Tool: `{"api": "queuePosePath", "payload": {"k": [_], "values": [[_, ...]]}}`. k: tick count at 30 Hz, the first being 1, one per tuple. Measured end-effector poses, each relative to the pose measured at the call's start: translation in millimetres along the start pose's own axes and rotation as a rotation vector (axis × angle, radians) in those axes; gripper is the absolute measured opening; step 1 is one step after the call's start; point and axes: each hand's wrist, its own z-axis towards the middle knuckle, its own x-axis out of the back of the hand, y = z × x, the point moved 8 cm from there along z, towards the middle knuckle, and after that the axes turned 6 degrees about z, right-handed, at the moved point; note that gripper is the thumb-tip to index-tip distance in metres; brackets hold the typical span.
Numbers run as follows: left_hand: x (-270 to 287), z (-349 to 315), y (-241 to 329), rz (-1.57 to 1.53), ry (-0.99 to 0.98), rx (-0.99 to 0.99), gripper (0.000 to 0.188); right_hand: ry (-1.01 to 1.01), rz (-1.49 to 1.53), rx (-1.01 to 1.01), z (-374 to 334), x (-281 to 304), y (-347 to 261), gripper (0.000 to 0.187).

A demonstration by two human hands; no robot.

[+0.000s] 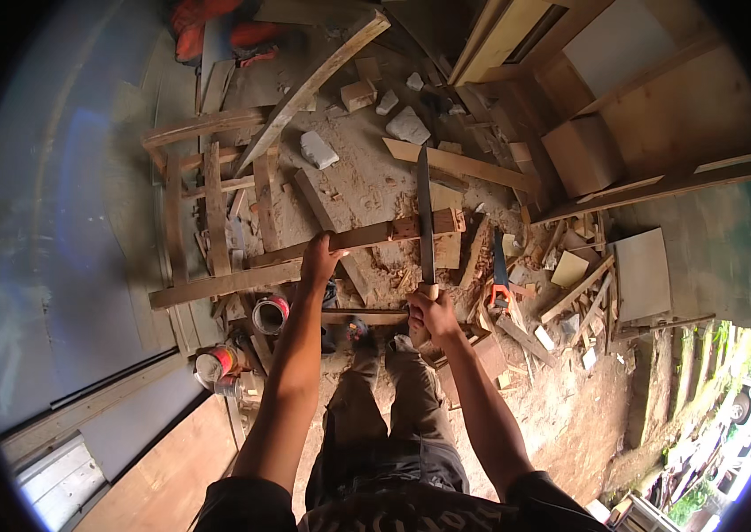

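My left hand (319, 257) is closed around a reddish-brown wooden beam (366, 236), which slopes up to the right. In my right hand (432, 316) is the pale handle of a long-bladed tool (426, 213); whether it is a saw or a machete, I cannot tell. Its dark, narrow blade points away from me and crosses the beam near the right end. Below the left part of that beam lies a paler timber (216, 285). A handsaw with an orange handle (500, 291) stands among scraps, right of my right hand.
A timber frame (214, 204) stands at the left, with a long slanting plank (304, 93) over it. Pale blocks (319, 150), offcuts and shavings litter the dirt floor. Open cans (270, 315) sit left of my legs. A wooden cabinet (650, 133) lies at the right.
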Motion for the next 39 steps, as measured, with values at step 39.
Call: {"api": "queuePosePath", "payload": {"k": [39], "values": [[0,3,18,0.062,-0.149,0.029,0.053,0.27,-0.566,0.104,-6,37,-16,0.02]]}}
